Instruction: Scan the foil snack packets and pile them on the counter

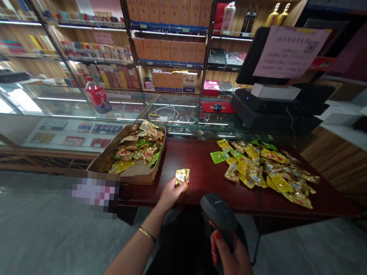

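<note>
My left hand (171,195) pinches a small gold snack packet (182,176) just above the front of the dark red table (190,153). In my right hand (229,253) is a black handheld barcode scanner (218,211), gripped by its handle, its head pointing up and left toward the packet. A cardboard tray (138,177) with gold, yellow and green packets stands to the left of my left hand. On the right side of the table lies a loose pile of similar packets (251,167). The scanner's trigger is mostly hidden by my fingers.
Behind the table runs a glass counter (124,111) bearing a bottle with a red label (96,95), a white cable (164,113) and a black monitor (258,54) with a paper sign (289,52). A dark cord (259,221) hangs over the table's front edge. Stocked shelves line the wall.
</note>
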Demonstrator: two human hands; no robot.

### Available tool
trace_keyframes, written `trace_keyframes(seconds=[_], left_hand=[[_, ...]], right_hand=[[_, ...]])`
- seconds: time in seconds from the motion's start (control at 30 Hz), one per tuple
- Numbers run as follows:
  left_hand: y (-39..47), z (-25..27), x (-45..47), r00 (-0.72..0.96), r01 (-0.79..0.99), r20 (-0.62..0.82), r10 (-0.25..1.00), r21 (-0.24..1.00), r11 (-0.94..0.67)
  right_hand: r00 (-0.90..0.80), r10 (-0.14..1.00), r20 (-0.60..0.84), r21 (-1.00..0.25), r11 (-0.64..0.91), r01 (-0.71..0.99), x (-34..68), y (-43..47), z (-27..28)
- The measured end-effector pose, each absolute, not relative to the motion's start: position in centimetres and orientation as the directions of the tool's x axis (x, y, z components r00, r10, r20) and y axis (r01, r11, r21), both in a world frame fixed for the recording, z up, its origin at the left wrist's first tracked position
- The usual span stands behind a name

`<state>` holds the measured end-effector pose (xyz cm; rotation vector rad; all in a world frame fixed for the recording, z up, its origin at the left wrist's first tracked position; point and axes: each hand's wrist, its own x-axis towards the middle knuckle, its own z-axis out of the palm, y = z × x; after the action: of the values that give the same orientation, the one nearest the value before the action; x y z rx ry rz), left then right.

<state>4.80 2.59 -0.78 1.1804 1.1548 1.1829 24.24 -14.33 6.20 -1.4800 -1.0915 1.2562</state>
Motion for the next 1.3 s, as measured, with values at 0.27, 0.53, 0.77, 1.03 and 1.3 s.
trace_keyframes(seconds=[0.27, 0.53, 0.77, 1.03, 1.3], left_hand=[[2.7, -0.6, 4.9, 0.025, -0.057, -0.007, 1.0, 0.998, 0.008], [2.5, -0.3, 5.2, 0.005, -0.165, -0.064, 0.998, 0.984, 0.064], [2.7, -0.7, 5.0, 0.061, -0.21, -0.07, 0.996, 0.974, 0.082], [3.0, -1.2, 4.8, 0.096, -0.193, -0.085, 0.992, 0.976, 0.102], [2.9, -0.4, 4.9, 0.11, -0.222, -0.121, 0.987, 0.965, 0.143]], right_hand=[[0.138, 0.949, -0.284, -0.954, -0.294, 0.059, 24.0, -15.5, 6.9], [0.051, 0.938, -0.342, -0.939, -0.344, 0.031, 24.3, -14.5, 5.0], [0.032, 0.95, -0.312, -0.95, -0.313, 0.025, 24.4, -14.3, 5.3], [0.016, 0.972, -0.234, -0.972, -0.234, 0.029, 23.9, -13.3, 6.0], [-0.003, 0.97, -0.245, -0.968, -0.245, 0.048, 23.5, -12.6, 6.4]])
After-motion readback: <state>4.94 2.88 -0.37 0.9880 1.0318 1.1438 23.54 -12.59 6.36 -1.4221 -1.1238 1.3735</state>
